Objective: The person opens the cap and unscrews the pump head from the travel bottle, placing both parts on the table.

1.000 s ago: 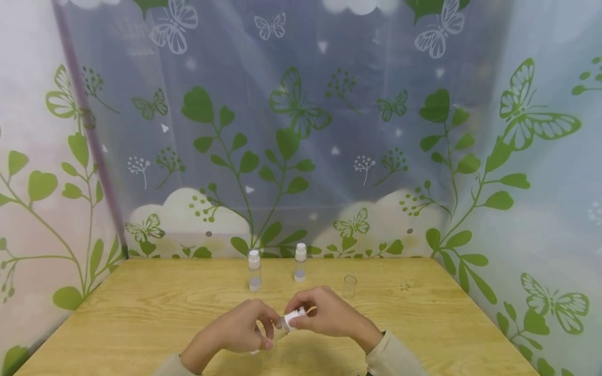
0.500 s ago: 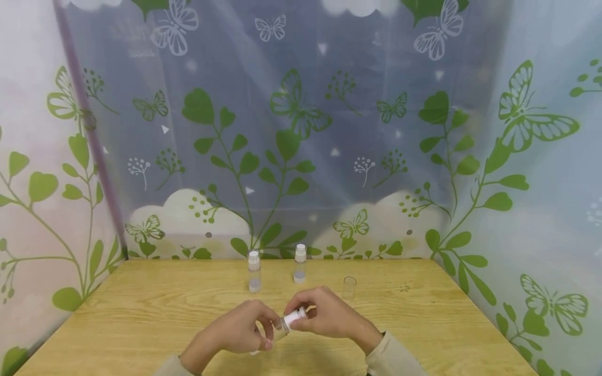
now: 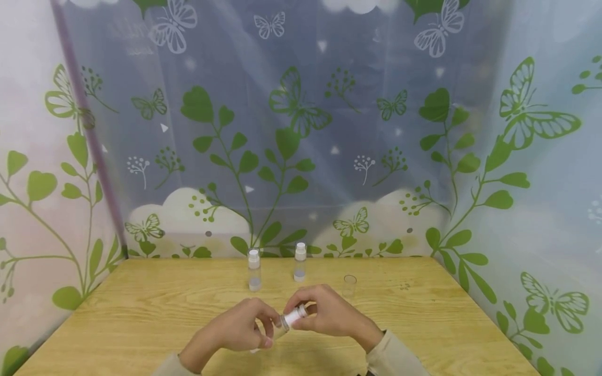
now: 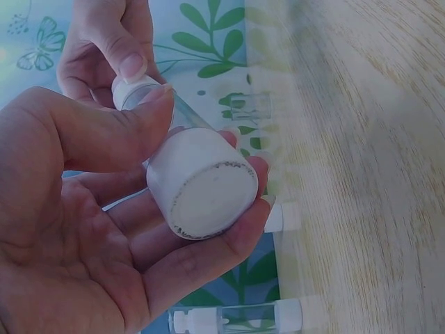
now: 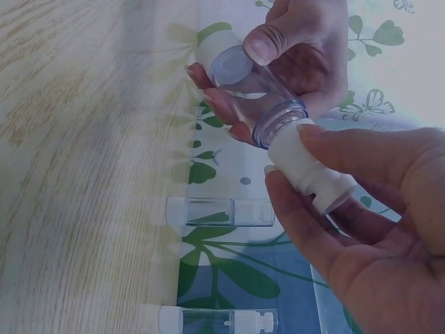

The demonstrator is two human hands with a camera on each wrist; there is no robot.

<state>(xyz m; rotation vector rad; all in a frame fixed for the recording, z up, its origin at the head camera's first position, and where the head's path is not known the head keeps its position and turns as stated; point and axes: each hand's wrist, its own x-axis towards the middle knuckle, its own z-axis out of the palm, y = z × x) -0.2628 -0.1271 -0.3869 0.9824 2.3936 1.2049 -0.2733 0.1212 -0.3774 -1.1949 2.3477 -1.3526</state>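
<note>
A clear pump bottle (image 5: 254, 104) with a white base (image 4: 212, 198) lies tilted between the hands, above the table. My left hand (image 3: 242, 325) holds its body, thumb on one side and fingers curled beneath. My right hand (image 3: 329, 315) pinches the white pump top (image 5: 299, 158) between thumb and fingers, at the bottle's neck. The pump top meets the clear neck ring, in line with the bottle. Whether it is fully seated cannot be made out. In the head view, the left hand covers most of the bottle's body.
Two similar bottles stand upright farther back on the wooden table (image 3: 164, 297): the left bottle (image 3: 254, 272) and the right bottle (image 3: 300, 265). A clear cap (image 3: 349, 286) stands beyond the right hand. Patterned curtains (image 3: 329, 172) close in the back and sides.
Both hands keep nearly the same place and hold on the bottle and pump top. The right fingers shift very slightly; the other bottles and the cap stay put.
</note>
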